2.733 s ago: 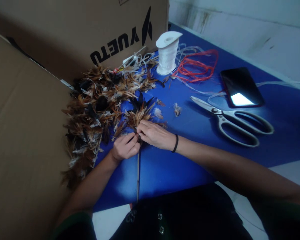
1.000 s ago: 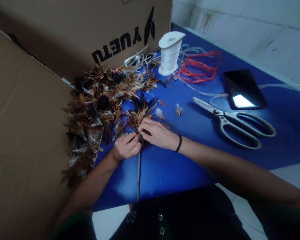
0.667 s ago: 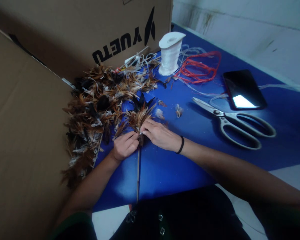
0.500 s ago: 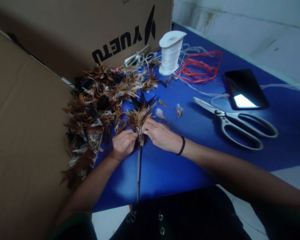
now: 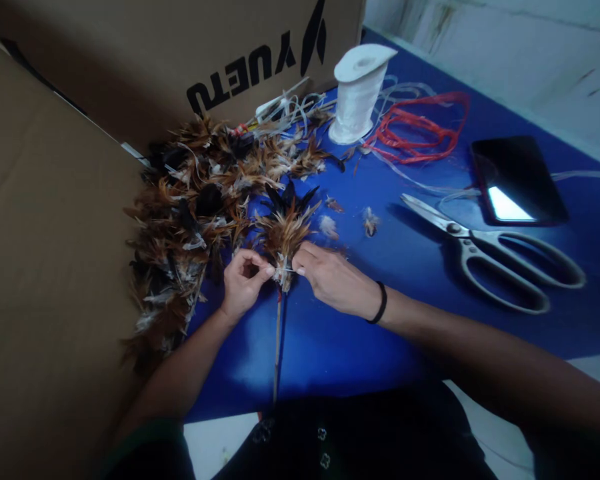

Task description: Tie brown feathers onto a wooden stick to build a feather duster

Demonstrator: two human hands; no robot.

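A bundle of brown and black feathers (image 5: 289,228) is gathered round the top of a thin stick (image 5: 277,347), which lies on the blue table toward my body. Across the base of the feathers runs a narrow white string (image 5: 286,270). On its left side, my left hand (image 5: 241,285) pinches the string between thumb and forefinger. My right hand (image 5: 334,279), with a black band at the wrist, is closed on the string's other end, its knuckles beside the feathers. A bit of red shows on the stick just below the bundle.
A heap of loose feathers (image 5: 180,220) lies left against a cardboard box (image 5: 145,53). Behind stand a white spool (image 5: 360,97) and tangled red twine (image 5: 415,137). To the right are large scissors (image 5: 505,250) and a phone (image 5: 520,177). Small feathers (image 5: 371,222) dot the blue table (image 5: 350,360).
My hands have drawn slightly apart, showing more of the string between them. My left thumb and forefinger now form a ring shape. The view has shifted a little.
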